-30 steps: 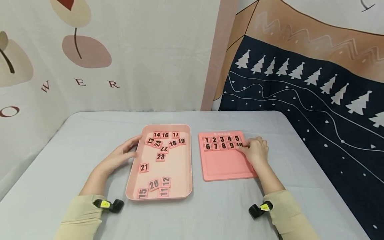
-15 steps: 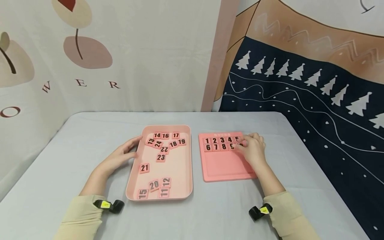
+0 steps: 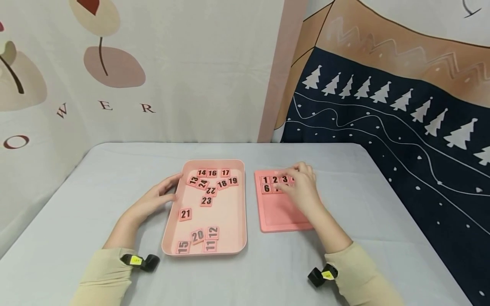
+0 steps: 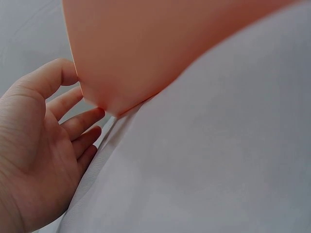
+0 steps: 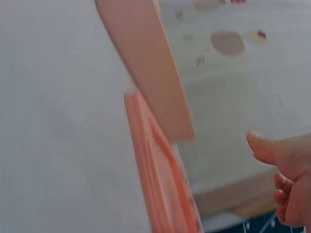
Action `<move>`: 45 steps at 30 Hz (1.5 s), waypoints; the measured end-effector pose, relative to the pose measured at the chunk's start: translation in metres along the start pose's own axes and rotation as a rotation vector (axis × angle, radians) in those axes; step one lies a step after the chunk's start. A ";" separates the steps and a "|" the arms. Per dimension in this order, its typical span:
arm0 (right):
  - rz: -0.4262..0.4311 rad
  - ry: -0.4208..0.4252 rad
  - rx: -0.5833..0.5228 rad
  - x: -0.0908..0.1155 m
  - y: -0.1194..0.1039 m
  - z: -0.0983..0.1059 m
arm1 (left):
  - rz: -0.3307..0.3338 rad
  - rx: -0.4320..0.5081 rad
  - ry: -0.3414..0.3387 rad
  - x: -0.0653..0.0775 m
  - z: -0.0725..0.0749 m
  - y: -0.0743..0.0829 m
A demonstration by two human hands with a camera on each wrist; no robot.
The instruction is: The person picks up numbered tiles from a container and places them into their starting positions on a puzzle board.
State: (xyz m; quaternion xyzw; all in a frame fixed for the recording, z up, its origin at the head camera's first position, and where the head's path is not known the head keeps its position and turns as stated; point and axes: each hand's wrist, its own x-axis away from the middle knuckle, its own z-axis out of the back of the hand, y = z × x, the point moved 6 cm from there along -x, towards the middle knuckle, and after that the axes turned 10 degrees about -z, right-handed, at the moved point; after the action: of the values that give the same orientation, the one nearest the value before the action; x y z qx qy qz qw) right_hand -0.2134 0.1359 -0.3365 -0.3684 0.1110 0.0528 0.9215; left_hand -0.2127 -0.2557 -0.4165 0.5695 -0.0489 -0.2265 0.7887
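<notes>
My left hand (image 3: pixel 155 195) rests against the left side of a pink tray (image 3: pixel 229 221). In the left wrist view its thumb and fingertips touch the outer wall of the tray (image 4: pixel 136 43), the fingers loosely spread. Number tiles lie scattered in the tray, such as the 21 tile (image 3: pixel 185 213) and the 23 tile (image 3: pixel 206 201). My right hand (image 3: pixel 302 189) hovers over a pink number board (image 3: pixel 283 216), thumb and fingers apart and nothing held. It hides the right part of two rows of tiles; the 1 tile (image 3: pixel 266 179) and 6 tile (image 3: pixel 266 188) show at the left.
Tray and board stand side by side on a pale cloth-covered table (image 3: pixel 126 170), with a narrow gap between them. Several more tiles, among them the 12 tile (image 3: pixel 212 232), lie at the tray's near end. Printed curtains (image 3: pixel 191 85) hang behind the table.
My right hand has moved left from the board's right edge, by the 10 tile, across the top rows toward the tray. The left hand has stayed at the tray's side.
</notes>
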 end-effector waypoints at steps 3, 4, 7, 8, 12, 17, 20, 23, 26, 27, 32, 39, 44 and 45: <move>0.065 -0.032 -0.004 0.004 -0.021 -0.011 | -0.005 0.001 0.000 0.000 0.000 0.001; 0.089 -0.040 -0.007 0.005 -0.027 -0.015 | -0.008 0.001 0.000 0.000 -0.001 0.001; 0.176 -0.060 -0.021 0.010 -0.045 -0.027 | -0.013 0.005 0.001 -0.001 -0.001 0.002; 0.210 -0.067 -0.020 0.012 -0.051 -0.031 | -0.013 0.008 0.002 -0.001 -0.001 0.002; 0.341 -0.127 -0.013 0.020 -0.071 -0.048 | -0.007 0.012 0.005 -0.001 -0.001 0.002; 0.441 -0.299 0.055 0.031 -0.085 -0.074 | -0.012 0.012 0.004 -0.001 -0.001 0.001; 0.505 -0.409 0.097 0.039 -0.090 -0.091 | -0.015 0.015 0.003 -0.001 -0.001 0.001; 0.558 -0.493 0.152 0.048 -0.095 -0.105 | -0.015 0.018 0.000 0.000 -0.001 0.001; 0.622 -0.549 0.218 0.055 -0.100 -0.114 | -0.014 0.023 -0.001 0.000 -0.001 0.001; 0.642 -0.565 0.240 0.058 -0.102 -0.117 | -0.013 0.023 0.001 0.000 -0.001 0.001; 0.714 -0.638 0.328 0.068 -0.108 -0.128 | -0.006 0.015 0.006 0.000 -0.001 0.000; 0.777 -0.653 0.420 0.075 -0.111 -0.138 | -0.008 0.019 0.005 0.000 -0.001 0.000; 0.790 -0.665 0.437 0.078 -0.115 -0.142 | -0.012 0.025 -0.003 0.000 -0.002 0.000; 0.793 -0.669 0.441 0.078 -0.116 -0.143 | -0.011 0.025 -0.004 -0.001 -0.002 0.000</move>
State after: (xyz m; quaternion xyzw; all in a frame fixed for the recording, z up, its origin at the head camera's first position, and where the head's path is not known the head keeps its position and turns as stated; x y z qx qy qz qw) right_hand -0.1404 -0.0453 -0.3784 -0.0601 -0.0490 0.4845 0.8713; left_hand -0.2125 -0.2536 -0.4168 0.5792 -0.0501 -0.2314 0.7801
